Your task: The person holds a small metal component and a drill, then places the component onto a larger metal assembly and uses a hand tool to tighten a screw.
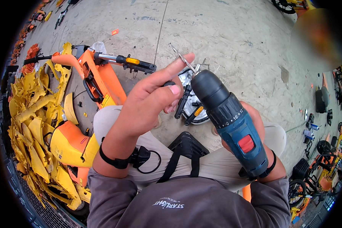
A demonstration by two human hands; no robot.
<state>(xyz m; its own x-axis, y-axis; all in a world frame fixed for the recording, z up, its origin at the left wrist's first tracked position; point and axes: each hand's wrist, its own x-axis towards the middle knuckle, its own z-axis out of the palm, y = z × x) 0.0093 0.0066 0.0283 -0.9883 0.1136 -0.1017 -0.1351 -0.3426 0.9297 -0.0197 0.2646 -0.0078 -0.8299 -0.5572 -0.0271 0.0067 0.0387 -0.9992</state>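
My right hand (255, 117) is wrapped round a blue and black cordless drill (237, 133), its chuck pointing up and to the left. A long drill bit (183, 57) sits in the chuck. The index finger of my left hand (146, 100) stretches out against or just behind the bit; I cannot tell if they touch. Between that hand's thumb and curled fingers is a small black rounded piece (168, 83), mostly hidden. Beyond the hands, partly covered by the drill, a silvery round tray or wheel (198, 119) lies on the floor with black rod-like parts (183, 102) over it.
At my left lies an orange scooter-like frame (102, 79) with a fork tube (119, 59). A large heap of yellow plastic panels (34, 136) is beside it. Several cans (309, 133) and dismantled bikes (325, 171) stand at the right. A black crate-like object (188, 143) is between my legs.
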